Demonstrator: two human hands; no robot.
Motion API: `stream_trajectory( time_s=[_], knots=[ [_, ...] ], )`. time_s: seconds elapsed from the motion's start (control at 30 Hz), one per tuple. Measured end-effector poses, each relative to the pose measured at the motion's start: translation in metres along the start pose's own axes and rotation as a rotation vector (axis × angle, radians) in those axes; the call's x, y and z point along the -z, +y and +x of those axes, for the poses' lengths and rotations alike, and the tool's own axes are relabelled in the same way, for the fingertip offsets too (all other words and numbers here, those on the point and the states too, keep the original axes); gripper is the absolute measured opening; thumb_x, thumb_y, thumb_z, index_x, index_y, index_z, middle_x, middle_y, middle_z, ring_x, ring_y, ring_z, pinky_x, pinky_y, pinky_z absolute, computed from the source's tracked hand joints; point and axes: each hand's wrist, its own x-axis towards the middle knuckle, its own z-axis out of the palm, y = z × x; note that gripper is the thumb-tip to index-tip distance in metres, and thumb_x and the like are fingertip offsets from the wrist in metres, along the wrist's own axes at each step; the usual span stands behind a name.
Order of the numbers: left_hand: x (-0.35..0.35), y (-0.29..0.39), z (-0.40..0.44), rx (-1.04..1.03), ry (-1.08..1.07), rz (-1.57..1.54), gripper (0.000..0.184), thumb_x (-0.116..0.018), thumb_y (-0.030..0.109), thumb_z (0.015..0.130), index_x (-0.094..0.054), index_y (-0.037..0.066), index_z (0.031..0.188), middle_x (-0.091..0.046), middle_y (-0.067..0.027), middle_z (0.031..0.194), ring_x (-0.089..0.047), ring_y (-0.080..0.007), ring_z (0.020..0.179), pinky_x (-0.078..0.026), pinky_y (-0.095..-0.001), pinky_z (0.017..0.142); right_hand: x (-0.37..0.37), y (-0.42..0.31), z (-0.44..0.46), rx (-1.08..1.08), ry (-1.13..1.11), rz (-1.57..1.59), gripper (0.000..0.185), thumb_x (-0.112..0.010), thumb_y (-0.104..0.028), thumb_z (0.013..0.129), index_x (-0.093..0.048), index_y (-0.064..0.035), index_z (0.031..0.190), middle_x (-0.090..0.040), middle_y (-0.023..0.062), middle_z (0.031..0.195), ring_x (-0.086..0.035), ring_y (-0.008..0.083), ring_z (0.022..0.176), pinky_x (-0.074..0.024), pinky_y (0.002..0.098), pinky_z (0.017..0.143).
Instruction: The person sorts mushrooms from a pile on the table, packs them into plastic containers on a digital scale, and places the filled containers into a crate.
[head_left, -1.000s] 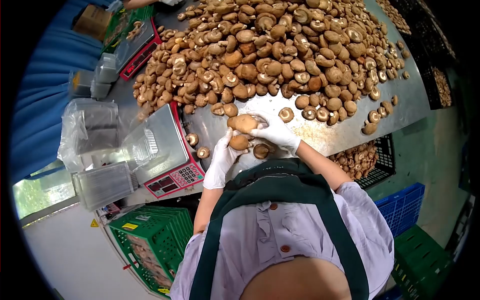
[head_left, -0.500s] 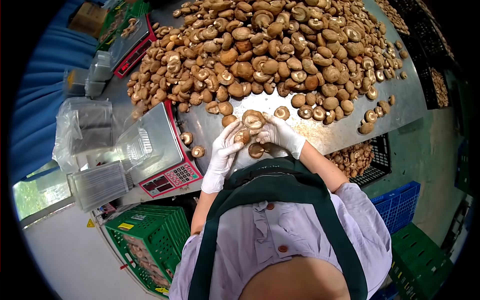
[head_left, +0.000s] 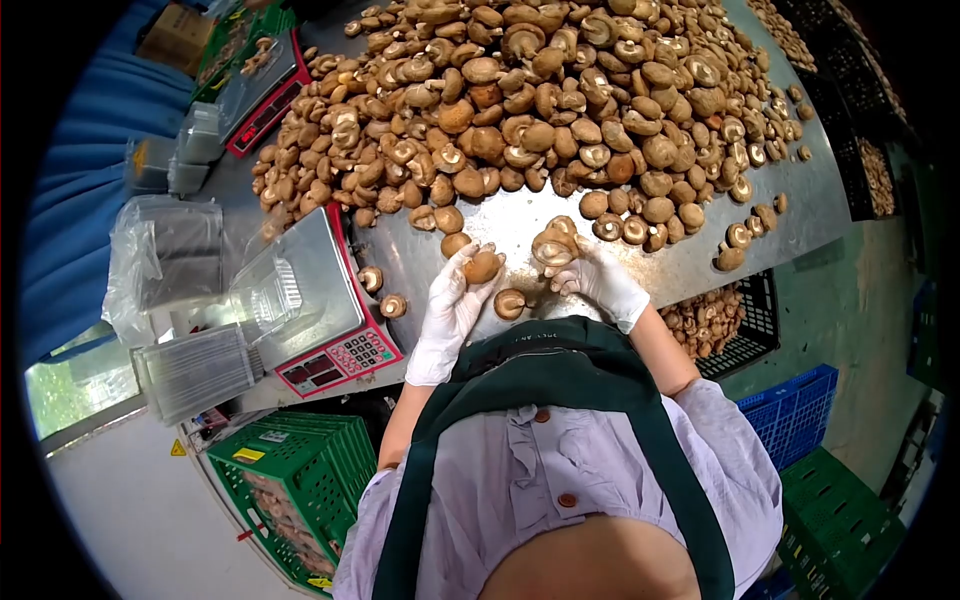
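Note:
My left hand (head_left: 452,312), in a white glove, has its fingers closed around a brown shiitake mushroom (head_left: 482,266), cap facing up. In my gloved right hand (head_left: 604,284) is a larger shiitake mushroom (head_left: 553,247), its pale underside turned toward me. Another mushroom (head_left: 563,224) shows just behind that one; whether they touch I cannot tell. Between my hands a loose mushroom (head_left: 509,303) lies on the metal table (head_left: 520,212) near its front edge. A big heap of shiitake mushrooms (head_left: 500,100) covers the table beyond my hands.
On the left, a red-edged scale (head_left: 345,350) carries a clear plastic tub (head_left: 268,295). Stacked clear lids (head_left: 195,372) sit beside it. A second scale (head_left: 262,95) stands farther back. Green crates (head_left: 300,470) are below left; a black crate of mushrooms (head_left: 765,310) is below right.
My hands have moved apart. The right hand has carried the larger mushroom to the right, and the left hand still holds its smaller one. The loose mushroom between them is now more exposed.

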Motion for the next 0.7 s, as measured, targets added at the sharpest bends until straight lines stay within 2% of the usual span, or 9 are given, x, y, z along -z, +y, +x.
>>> stream_trajectory(
  time_s=[0.03, 0.1, 0.2, 0.27, 0.33, 0.47, 0.53, 0.6, 0.7],
  knots=[
    [-0.001, -0.002, 0.000, 0.019, 0.026, -0.029, 0.062, -0.067, 0.015, 0.086, -0.034, -0.006, 0.134, -0.041, -0.0238, 0.136, -0.040, -0.0366, 0.129, -0.035, -0.0441, 0.110, 0.012, 0.000, -0.001, -0.028, -0.123, -0.006, 0.062, -0.045, -0.044, 0.094, -0.037, 0.0004, 0.136, -0.057, 0.0192, 0.120, -0.062, 0.0277, 0.097, -0.0538, 0.0377, 0.080],
    [-0.003, -0.008, 0.002, 0.041, 0.050, -0.059, 0.061, -0.067, 0.014, 0.086, -0.035, -0.006, 0.133, -0.043, -0.0235, 0.135, -0.041, -0.0347, 0.129, -0.035, -0.0431, 0.109, 0.000, -0.003, -0.011, -0.021, -0.135, 0.032, 0.064, -0.047, -0.044, 0.093, -0.035, 0.0005, 0.137, -0.054, 0.0195, 0.125, -0.060, 0.0291, 0.102, -0.0538, 0.0408, 0.081],
    [-0.014, -0.028, 0.004, -0.229, -0.002, 0.573, 0.061, -0.072, 0.011, 0.081, -0.042, -0.002, 0.132, -0.049, -0.0194, 0.131, -0.047, -0.0258, 0.124, -0.036, -0.0370, 0.107, -0.013, -0.005, -0.014, -0.037, -0.181, 0.096, 0.067, -0.054, -0.044, 0.089, -0.035, -0.0011, 0.138, -0.048, 0.0195, 0.131, -0.054, 0.0308, 0.112, -0.0537, 0.0487, 0.082],
    [-0.019, -0.036, 0.000, -0.105, -0.084, 1.037, 0.070, -0.075, 0.011, 0.076, -0.041, 0.003, 0.136, -0.047, -0.0193, 0.135, -0.045, -0.0298, 0.127, -0.033, -0.0387, 0.108, -0.009, 0.008, -0.007, -0.107, -0.141, 0.010, 0.057, -0.061, -0.037, 0.087, -0.045, -0.0029, 0.130, -0.055, 0.0149, 0.120, -0.058, 0.0267, 0.106, -0.0560, 0.0447, 0.079],
    [-0.029, -0.035, 0.008, -0.300, -0.410, 1.492, 0.079, -0.077, 0.014, 0.073, -0.036, 0.005, 0.141, -0.042, -0.0196, 0.140, -0.040, -0.0334, 0.131, -0.029, -0.0409, 0.111, -0.015, 0.012, -0.003, -0.159, -0.131, -0.153, 0.036, -0.068, -0.027, 0.083, -0.059, -0.0031, 0.109, -0.061, 0.0055, 0.093, -0.063, 0.0157, 0.081, -0.0573, 0.0286, 0.066],
    [-0.034, -0.025, 0.007, -0.350, -0.420, 1.530, 0.084, -0.077, 0.016, 0.072, -0.032, 0.005, 0.143, -0.040, -0.0193, 0.143, -0.038, -0.0335, 0.133, -0.026, -0.0398, 0.112, -0.022, -0.008, -0.016, -0.155, -0.065, -0.323, 0.042, -0.068, -0.022, 0.080, -0.059, -0.0014, 0.116, -0.063, 0.0079, 0.098, -0.062, 0.0148, 0.078, -0.0559, 0.0255, 0.064],
    [-0.014, -0.014, 0.000, -0.286, -0.157, 1.417, 0.073, -0.076, 0.014, 0.075, -0.041, 0.003, 0.137, -0.045, -0.0176, 0.139, -0.043, -0.0273, 0.130, -0.033, -0.0364, 0.108, 0.002, -0.014, -0.033, -0.089, 0.002, -0.462, 0.055, -0.071, -0.027, 0.076, -0.056, 0.0021, 0.121, -0.063, 0.0133, 0.103, -0.063, 0.0172, 0.085, -0.0548, 0.0241, 0.064],
    [-0.007, 0.011, -0.006, -0.244, 0.223, 1.242, 0.048, -0.066, 0.007, 0.082, -0.051, 0.003, 0.127, -0.054, -0.0113, 0.129, -0.052, -0.0226, 0.118, -0.040, -0.0328, 0.103, 0.013, -0.045, -0.066, -0.033, 0.102, -0.766, 0.053, -0.075, -0.032, 0.072, -0.063, -0.0066, 0.117, -0.065, 0.0111, 0.107, -0.063, 0.0197, 0.097, -0.0554, 0.0316, 0.079],
    [0.073, 0.036, -0.020, -0.283, 0.521, 1.440, 0.039, -0.065, 0.010, 0.083, -0.057, 0.005, 0.121, -0.059, -0.0109, 0.120, -0.058, -0.0231, 0.109, -0.046, -0.0313, 0.095, 0.050, -0.086, -0.141, -0.224, 0.294, -1.278, 0.053, -0.078, -0.029, 0.068, -0.064, -0.0087, 0.115, -0.067, 0.0059, 0.102, -0.063, 0.0182, 0.088, -0.0506, 0.0316, 0.082]
  ],
)
